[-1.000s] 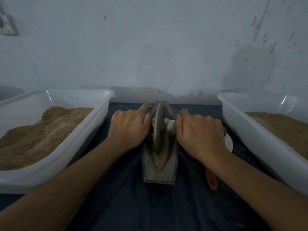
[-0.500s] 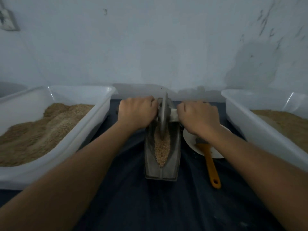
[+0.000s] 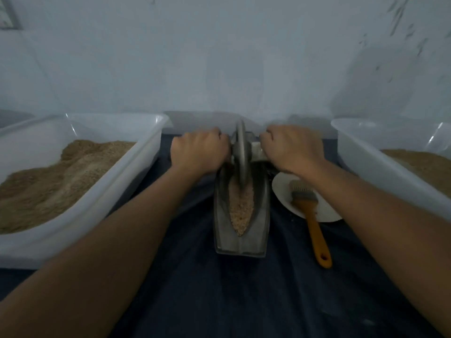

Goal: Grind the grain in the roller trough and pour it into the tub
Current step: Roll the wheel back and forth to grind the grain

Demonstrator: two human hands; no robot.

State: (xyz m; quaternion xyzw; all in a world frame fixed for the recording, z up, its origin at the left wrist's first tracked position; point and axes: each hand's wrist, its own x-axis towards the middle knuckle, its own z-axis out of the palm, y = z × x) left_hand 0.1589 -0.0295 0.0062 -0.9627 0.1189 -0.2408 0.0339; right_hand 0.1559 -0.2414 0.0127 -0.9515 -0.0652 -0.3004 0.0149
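Note:
A grey metal boat-shaped roller trough (image 3: 240, 242) lies lengthwise on the dark cloth in front of me. Pale crushed grain (image 3: 241, 208) fills its groove. The metal roller wheel (image 3: 240, 152) stands upright at the trough's far end. My left hand (image 3: 199, 152) grips the axle handle on the wheel's left side. My right hand (image 3: 291, 148) grips the pale axle handle on the right side. A white tub (image 3: 102, 191) at the left holds a heap of brown grain. A second white tub (image 3: 380, 167) at the right also holds grain.
A white plate (image 3: 283, 191) lies just right of the trough under my right forearm, with an orange-handled brush (image 3: 314, 225) resting on it, handle pointing toward me. A pale wall stands close behind. Dark cloth (image 3: 231, 293) covers the surface.
Both hands have pushed the wheel along the trough from its middle to its far end. More grain in the groove is now uncovered, and the plate and brush show.

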